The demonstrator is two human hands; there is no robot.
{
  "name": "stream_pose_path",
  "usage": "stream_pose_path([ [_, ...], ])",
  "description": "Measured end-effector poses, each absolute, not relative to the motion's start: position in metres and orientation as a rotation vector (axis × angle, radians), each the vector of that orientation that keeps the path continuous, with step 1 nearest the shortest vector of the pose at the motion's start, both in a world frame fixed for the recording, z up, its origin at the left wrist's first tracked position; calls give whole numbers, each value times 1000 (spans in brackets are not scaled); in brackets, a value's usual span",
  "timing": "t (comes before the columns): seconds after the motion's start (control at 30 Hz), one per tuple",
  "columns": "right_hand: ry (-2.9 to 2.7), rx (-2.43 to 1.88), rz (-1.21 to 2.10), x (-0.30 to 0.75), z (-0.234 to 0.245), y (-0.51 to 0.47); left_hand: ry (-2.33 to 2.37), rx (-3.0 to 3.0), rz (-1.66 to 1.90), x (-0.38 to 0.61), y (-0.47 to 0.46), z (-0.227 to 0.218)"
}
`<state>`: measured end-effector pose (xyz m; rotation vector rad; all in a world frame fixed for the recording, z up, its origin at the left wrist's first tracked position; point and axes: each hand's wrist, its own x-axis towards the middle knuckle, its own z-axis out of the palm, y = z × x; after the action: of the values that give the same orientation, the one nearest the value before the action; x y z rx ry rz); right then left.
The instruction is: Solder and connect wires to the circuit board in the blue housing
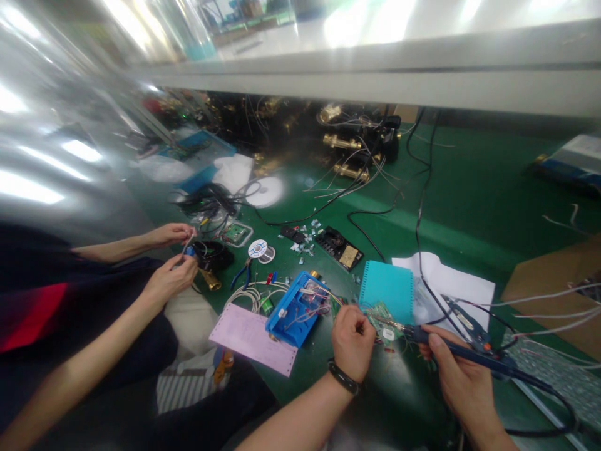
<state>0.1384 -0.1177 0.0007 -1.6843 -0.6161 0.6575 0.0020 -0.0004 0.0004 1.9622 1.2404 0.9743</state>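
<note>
My right hand point(462, 376) grips a soldering iron point(451, 347) by its dark blue handle, its tip pointing left over a green circuit board point(385, 326). Close to that tip, my left hand point(353, 341), with a black band at the wrist, is closed in a pinch. A thin wire point(334, 295) runs from an open blue case point(293, 316) into its fingers; the exact pinch point is hidden. Wires and small parts lie inside the case, which rests partly on a pink perforated sheet point(253, 338). Behind the board lies a turquoise notebook point(387, 291).
At left, a co-worker's hands point(171, 269) hold a small part near a brass fitting point(210, 280). A solder spool point(267, 252), blue-handled pliers point(241, 275) and a black iron stand point(339, 247) are on the green bench. Black cables cross behind; a cardboard box point(554, 282) stands right.
</note>
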Motion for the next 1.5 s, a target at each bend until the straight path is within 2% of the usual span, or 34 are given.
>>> stream_pose_path([
  [0.43, -469, -1685, 602, 143, 2, -122, 1226, 1961, 971, 2, 0, 2],
  [0.77, -598, -1704, 650, 142, 14, -114, 1246, 1981, 947, 2, -1, 2],
  [1.5, -588, -1716, 649, 140, 11, -111, 1268, 2021, 958, 3, 0, 0],
])
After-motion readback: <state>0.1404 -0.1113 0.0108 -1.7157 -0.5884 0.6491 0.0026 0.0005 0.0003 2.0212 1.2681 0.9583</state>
